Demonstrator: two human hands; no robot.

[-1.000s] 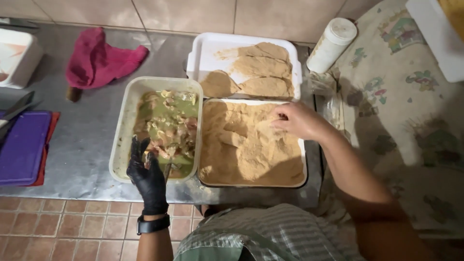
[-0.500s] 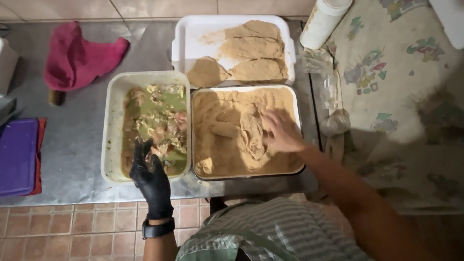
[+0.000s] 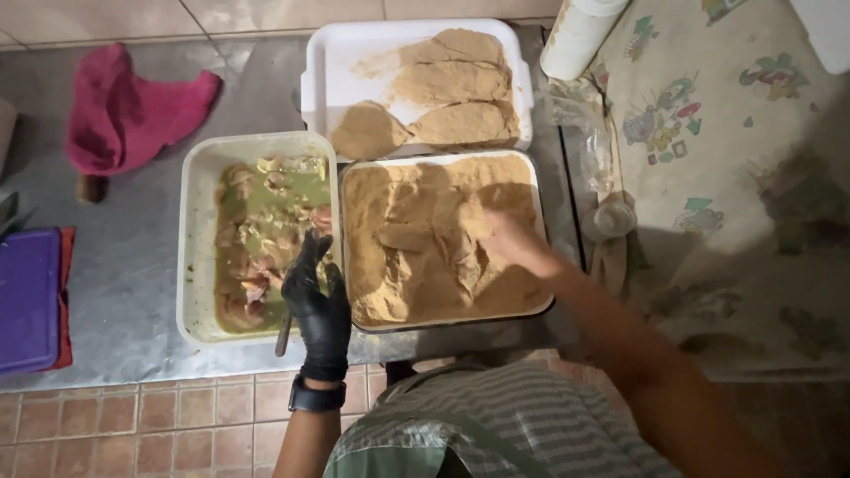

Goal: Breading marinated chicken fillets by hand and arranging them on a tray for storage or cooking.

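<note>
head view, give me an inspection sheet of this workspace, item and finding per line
surface: grey metal counter above a tiled floor
job's things: tray of breadcrumbs; tray of meat in green marinade; white tray of breaded cutlets
clutter: pink cloth; purple board; white roll
hands: left hand, black glove, in the marinade tray by a utensil handle; right hand, bare, on the crumbs
cables: nothing seen
surroundings: patterned cloth on the right; tiled wall behind
</note>
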